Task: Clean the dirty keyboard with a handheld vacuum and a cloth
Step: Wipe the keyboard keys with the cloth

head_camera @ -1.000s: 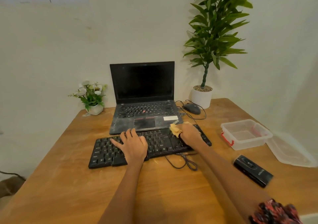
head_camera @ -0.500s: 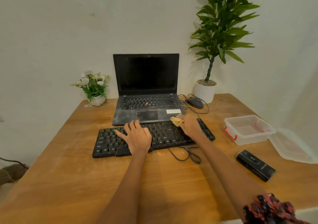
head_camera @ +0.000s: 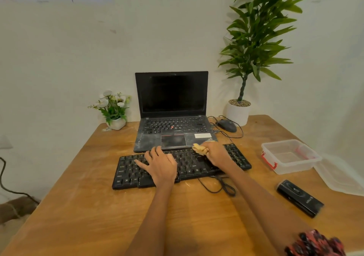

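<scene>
The black keyboard (head_camera: 181,165) lies flat on the wooden table (head_camera: 98,206) under both hands. The left hand (head_camera: 160,166) rests on its middle keys, fingers spread flat; the right hand (head_camera: 216,154) grips a crumpled yellow cloth (head_camera: 200,149) against the upper rows. The boxy black handheld vacuum (head_camera: 300,197) lies well apart, to the right.

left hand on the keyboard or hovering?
Touching. The head view shows the left hand lying flat on the keyboard, fingers spread over the keys with no gap visible beneath them.
</scene>
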